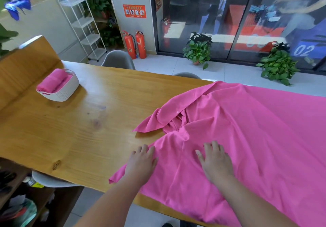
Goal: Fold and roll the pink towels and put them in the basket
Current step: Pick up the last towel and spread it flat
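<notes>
Pink towel (247, 138), white basket (60, 92) holding pink rolls (53, 80), yellow-brown wood-grain table (79, 129).

— What is standing beyond the bench (70, 129)?
— A white rack (82, 25) is standing at ten o'clock, two red fire extinguishers (135, 45) at eleven; a potted plant (198, 50) is sitting at one, a bushier plant (277, 66) at two.

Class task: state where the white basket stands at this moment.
In the head view, the white basket stands on the far left of the wooden table, holding rolled pink towels, well left of the spread pink towel.
</notes>
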